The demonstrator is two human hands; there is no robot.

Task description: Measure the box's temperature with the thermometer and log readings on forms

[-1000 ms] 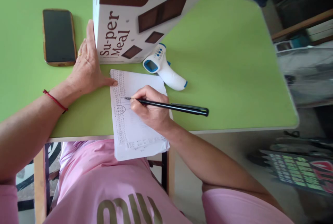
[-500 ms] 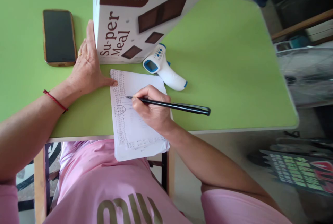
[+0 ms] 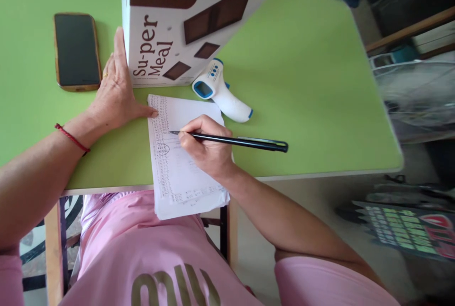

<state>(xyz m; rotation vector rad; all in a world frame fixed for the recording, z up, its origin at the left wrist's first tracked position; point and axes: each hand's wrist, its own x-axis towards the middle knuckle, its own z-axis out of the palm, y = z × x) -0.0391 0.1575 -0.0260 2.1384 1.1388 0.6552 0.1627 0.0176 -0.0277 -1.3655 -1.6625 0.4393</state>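
My right hand grips a black pen, its tip on the written part of a stack of white paper. Rows of small handwriting run along the left side of the top sheet, with one spot circled. My left hand is spread, thumb on the sheet's upper left corner and fingers against the side of a white NutriMotion box. The box stands just beyond the paper. A white and blue infrared thermometer lies beside the box and the paper's top edge.
A phone in a brown case lies left of my left hand on the green table. The paper overhangs the table's near edge. Off to the right stand a fan and a printed bag.
The whole view has shifted slightly, so things sit a little further left. The pen tip stays at nearly the same place on the paper. My left hand holds its position.
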